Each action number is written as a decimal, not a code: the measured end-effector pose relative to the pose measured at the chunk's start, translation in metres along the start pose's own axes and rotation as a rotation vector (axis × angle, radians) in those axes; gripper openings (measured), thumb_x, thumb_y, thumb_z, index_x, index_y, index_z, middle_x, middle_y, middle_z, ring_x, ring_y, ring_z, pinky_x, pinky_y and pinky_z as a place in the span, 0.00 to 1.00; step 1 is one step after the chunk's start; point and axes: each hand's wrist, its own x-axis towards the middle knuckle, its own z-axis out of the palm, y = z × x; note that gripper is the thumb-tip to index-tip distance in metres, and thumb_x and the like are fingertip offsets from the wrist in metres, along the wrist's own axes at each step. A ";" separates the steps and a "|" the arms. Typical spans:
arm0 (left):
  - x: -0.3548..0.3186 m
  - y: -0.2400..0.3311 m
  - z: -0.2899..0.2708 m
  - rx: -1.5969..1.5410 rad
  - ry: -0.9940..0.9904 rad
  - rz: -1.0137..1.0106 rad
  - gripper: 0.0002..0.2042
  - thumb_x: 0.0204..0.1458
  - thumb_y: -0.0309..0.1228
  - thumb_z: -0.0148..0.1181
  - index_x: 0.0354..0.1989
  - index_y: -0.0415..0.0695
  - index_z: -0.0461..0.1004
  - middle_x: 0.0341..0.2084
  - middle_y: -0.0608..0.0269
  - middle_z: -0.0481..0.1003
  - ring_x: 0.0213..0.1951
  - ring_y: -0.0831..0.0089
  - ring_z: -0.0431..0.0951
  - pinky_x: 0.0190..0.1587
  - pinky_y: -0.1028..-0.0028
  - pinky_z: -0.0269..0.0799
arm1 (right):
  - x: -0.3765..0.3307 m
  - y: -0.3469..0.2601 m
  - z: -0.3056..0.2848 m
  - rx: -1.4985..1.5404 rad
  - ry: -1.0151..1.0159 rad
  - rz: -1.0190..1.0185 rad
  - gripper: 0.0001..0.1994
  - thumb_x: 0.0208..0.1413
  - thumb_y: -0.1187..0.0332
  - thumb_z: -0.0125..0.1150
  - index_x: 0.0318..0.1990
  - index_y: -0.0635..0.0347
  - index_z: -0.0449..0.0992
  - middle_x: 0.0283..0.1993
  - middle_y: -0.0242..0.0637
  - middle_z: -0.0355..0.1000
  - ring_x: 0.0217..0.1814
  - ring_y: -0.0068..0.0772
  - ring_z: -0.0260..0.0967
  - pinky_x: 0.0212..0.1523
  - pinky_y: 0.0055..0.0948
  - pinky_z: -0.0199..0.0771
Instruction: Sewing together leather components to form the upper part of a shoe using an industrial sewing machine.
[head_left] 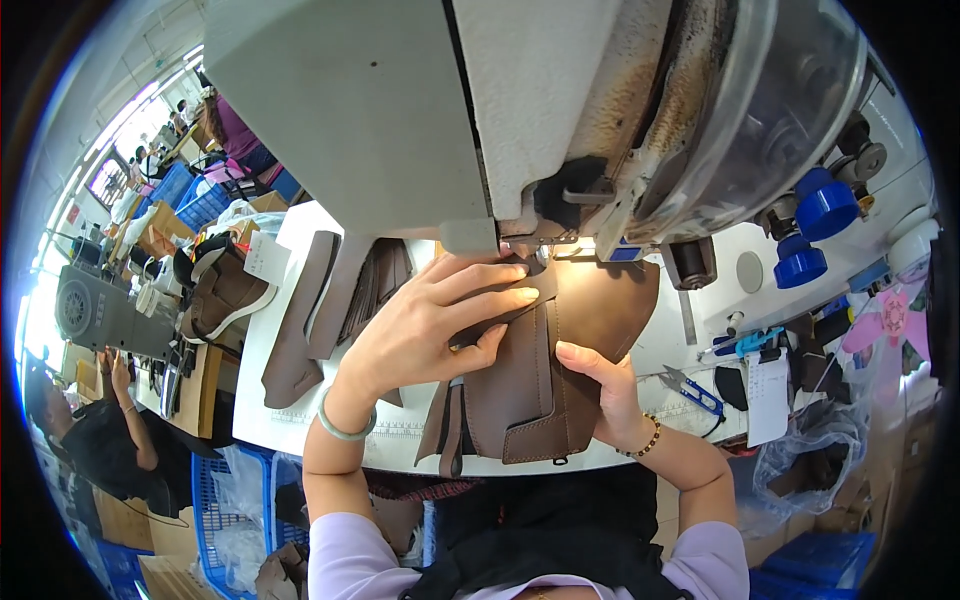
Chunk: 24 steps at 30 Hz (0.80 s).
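A stitched brown leather shoe upper [515,390] lies under the head of a sewing machine [360,110], lit by its lamp. With bent fingers, my left hand [435,315] presses and grips the upper's far left part, close to the needle area. Its fingertips rest on a small brown flap; the machine head hides the needle. My right hand [612,395] holds the near right side, thumb on top and the other fingers underneath, mostly hidden. Narrow brown straps [452,430] hang from the upper's left side toward the table edge.
Flat brown leather pieces [300,340] lie left on the white table [282,425]. A brown shoe [225,295] stands beyond them. Blue-handled thread snips [692,388] and a white tag [768,398] lie right. A blue basket [205,510] and a co-worker [110,455] are left.
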 end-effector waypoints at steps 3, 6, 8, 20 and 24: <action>-0.001 0.001 0.000 0.027 0.012 0.027 0.25 0.34 0.20 0.64 0.47 0.49 0.80 0.50 0.62 0.76 0.57 0.56 0.72 0.55 0.61 0.71 | 0.000 0.001 0.003 -0.001 -0.013 -0.016 0.16 0.56 0.75 0.61 0.52 0.62 0.70 0.47 0.35 0.73 0.47 0.24 0.73 0.49 0.28 0.75; -0.001 0.000 0.000 0.038 0.016 0.026 0.24 0.35 0.20 0.64 0.47 0.49 0.80 0.49 0.62 0.76 0.57 0.58 0.73 0.52 0.62 0.72 | 0.002 0.003 0.000 -0.017 -0.008 -0.015 0.16 0.56 0.75 0.61 0.52 0.62 0.70 0.47 0.34 0.73 0.47 0.24 0.73 0.49 0.28 0.75; -0.002 -0.001 0.001 0.042 -0.016 0.033 0.22 0.40 0.25 0.63 0.49 0.49 0.79 0.50 0.62 0.74 0.52 0.58 0.73 0.53 0.59 0.70 | 0.001 0.003 -0.001 -0.012 -0.005 -0.012 0.16 0.56 0.75 0.61 0.52 0.62 0.70 0.47 0.34 0.73 0.47 0.24 0.73 0.49 0.27 0.75; -0.002 -0.002 0.003 0.032 0.032 0.041 0.22 0.37 0.25 0.63 0.46 0.49 0.81 0.48 0.63 0.75 0.52 0.60 0.73 0.56 0.58 0.68 | 0.003 0.003 -0.001 -0.033 -0.015 -0.030 0.17 0.56 0.75 0.62 0.53 0.62 0.69 0.48 0.33 0.72 0.49 0.23 0.72 0.52 0.28 0.73; -0.002 -0.002 0.004 0.026 0.042 0.036 0.22 0.36 0.26 0.63 0.45 0.49 0.81 0.47 0.63 0.76 0.51 0.60 0.74 0.56 0.58 0.68 | 0.002 0.003 -0.001 -0.038 -0.012 -0.027 0.17 0.56 0.75 0.62 0.53 0.62 0.70 0.48 0.33 0.72 0.49 0.23 0.71 0.52 0.28 0.72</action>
